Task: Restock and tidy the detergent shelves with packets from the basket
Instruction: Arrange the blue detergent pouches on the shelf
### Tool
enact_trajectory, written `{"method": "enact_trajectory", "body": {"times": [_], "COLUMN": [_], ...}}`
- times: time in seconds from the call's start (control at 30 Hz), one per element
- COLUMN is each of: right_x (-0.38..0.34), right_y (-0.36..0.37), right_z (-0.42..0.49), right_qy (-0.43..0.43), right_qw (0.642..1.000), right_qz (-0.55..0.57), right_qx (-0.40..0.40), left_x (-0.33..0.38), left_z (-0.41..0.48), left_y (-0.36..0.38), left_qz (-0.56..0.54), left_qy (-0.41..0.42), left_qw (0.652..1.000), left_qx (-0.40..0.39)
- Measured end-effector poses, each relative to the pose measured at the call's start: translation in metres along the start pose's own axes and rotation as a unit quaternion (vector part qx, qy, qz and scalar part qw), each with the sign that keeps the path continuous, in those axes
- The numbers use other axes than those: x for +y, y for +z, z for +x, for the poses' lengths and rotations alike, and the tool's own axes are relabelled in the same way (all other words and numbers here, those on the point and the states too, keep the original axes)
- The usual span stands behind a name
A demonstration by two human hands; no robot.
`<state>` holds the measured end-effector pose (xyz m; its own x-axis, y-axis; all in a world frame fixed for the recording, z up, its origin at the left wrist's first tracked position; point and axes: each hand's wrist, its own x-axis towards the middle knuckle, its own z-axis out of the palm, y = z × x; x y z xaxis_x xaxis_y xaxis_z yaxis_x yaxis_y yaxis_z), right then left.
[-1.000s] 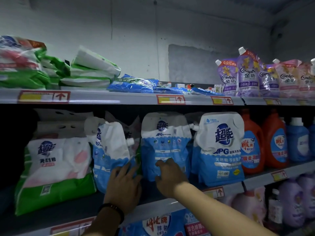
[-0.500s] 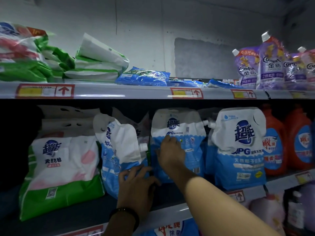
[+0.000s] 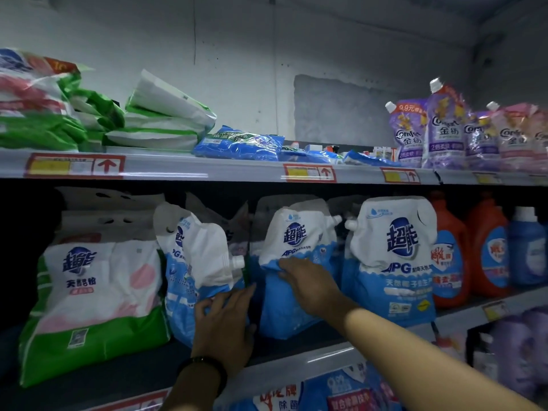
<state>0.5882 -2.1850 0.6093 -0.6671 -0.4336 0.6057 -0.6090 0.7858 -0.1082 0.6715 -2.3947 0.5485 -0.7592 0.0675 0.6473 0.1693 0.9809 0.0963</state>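
On the middle shelf point(image 3: 296, 342), seen from the head camera, the right hand point(image 3: 308, 284) is lying with its fingers pinching the front of the middle blue-and-white pouch point(image 3: 296, 247), which is standing upright between two others. The left hand point(image 3: 225, 324), fingers spread wide, is pressing flat against the lower part of the tilted left pouch point(image 3: 192, 262), just beside a big green-and-white bag point(image 3: 98, 295). A black wristband point(image 3: 204, 367) is sitting on the left wrist.

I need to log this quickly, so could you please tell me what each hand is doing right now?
Left hand: open, fingers spread against the leaning blue pouch.
Right hand: pinching the front of the middle blue pouch.
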Motion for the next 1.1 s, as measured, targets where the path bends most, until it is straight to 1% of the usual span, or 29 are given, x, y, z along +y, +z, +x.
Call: {"method": "enact_trajectory", "body": {"times": [0.1, 0.17, 0.2, 0.23, 0.3, 0.37, 0.4, 0.43, 0.53, 0.6, 0.67, 0.73, 0.83, 0.87, 0.93, 0.97, 1.0, 1.03, 1.1], "right_x": [0.014, 0.026, 0.03, 0.031, 0.025, 0.012, 0.004, -0.008, -0.046, -0.061, -0.063, -0.06, -0.054, -0.05, -0.039, -0.031, -0.022, -0.012, 0.005], "right_y": [-0.033, -0.049, -0.052, -0.055, -0.052, -0.042, -0.037, -0.034, -0.023, -0.012, 0.001, 0.013, 0.032, 0.038, 0.041, 0.039, 0.035, 0.031, 0.02], "right_z": [-0.024, -0.035, -0.039, -0.044, -0.054, -0.066, -0.073, -0.079, -0.089, -0.081, -0.069, -0.063, -0.065, -0.065, -0.065, -0.064, -0.064, -0.064, -0.065], "right_qy": [-0.093, -0.11, -0.088, -0.037, 0.106, 0.235, 0.281, 0.313, 0.354, 0.39, 0.414, 0.418, 0.377, 0.362, 0.326, 0.301, 0.275, 0.25, 0.21], "right_qw": [0.995, 0.992, 0.992, 0.995, 0.989, 0.961, 0.944, 0.929, 0.893, 0.876, 0.869, 0.867, 0.888, 0.892, 0.896, 0.893, 0.884, 0.864, 0.811], "right_qz": [-0.025, -0.052, -0.05, -0.027, 0.034, 0.083, 0.113, 0.148, 0.253, 0.265, 0.251, 0.234, 0.188, 0.191, 0.244, 0.292, 0.349, 0.419, 0.544], "right_qx": [-0.005, 0.045, 0.072, 0.088, 0.094, 0.121, 0.131, 0.134, 0.115, 0.1, 0.102, 0.139, 0.186, 0.19, 0.177, 0.163, 0.146, 0.125, 0.049], "left_x": [0.002, 0.003, 0.004, 0.004, 0.003, 0.001, 0.002, 0.003, 0.009, 0.014, 0.017, 0.018, 0.02, 0.02, 0.02, 0.019, 0.018, 0.018, 0.016], "left_z": [0.0, -0.001, -0.002, -0.002, -0.003, -0.002, -0.002, -0.002, 0.001, 0.003, 0.004, 0.001, -0.001, -0.001, -0.001, -0.001, -0.001, -0.002, -0.005], "left_y": [-0.001, -0.003, -0.004, -0.005, -0.003, -0.001, -0.002, -0.004, -0.008, -0.012, -0.013, -0.013, -0.014, -0.014, -0.015, -0.015, -0.015, -0.013, -0.008], "left_qz": [0.004, 0.012, 0.017, 0.025, 0.046, 0.062, 0.068, 0.074, 0.083, 0.101, 0.11, 0.113, 0.113, 0.11, 0.107, 0.103, 0.097, 0.092, 0.079], "left_qy": [-0.007, -0.005, -0.004, -0.003, -0.001, 0.003, 0.002, 0.003, 0.009, 0.0, -0.005, -0.006, -0.004, -0.002, 0.0, 0.0, 0.001, 0.0, 0.0], "left_qw": [1.0, 1.0, 1.0, 1.0, 0.998, 0.996, 0.995, 0.994, 0.993, 0.99, 0.988, 0.988, 0.989, 0.989, 0.99, 0.991, 0.992, 0.992, 0.995], "left_qx": [0.01, 0.004, -0.004, -0.018, -0.038, -0.061, -0.075, -0.08, -0.079, -0.095, -0.106, -0.106, -0.099, -0.096, -0.089, -0.088, -0.086, -0.084, -0.065]}}
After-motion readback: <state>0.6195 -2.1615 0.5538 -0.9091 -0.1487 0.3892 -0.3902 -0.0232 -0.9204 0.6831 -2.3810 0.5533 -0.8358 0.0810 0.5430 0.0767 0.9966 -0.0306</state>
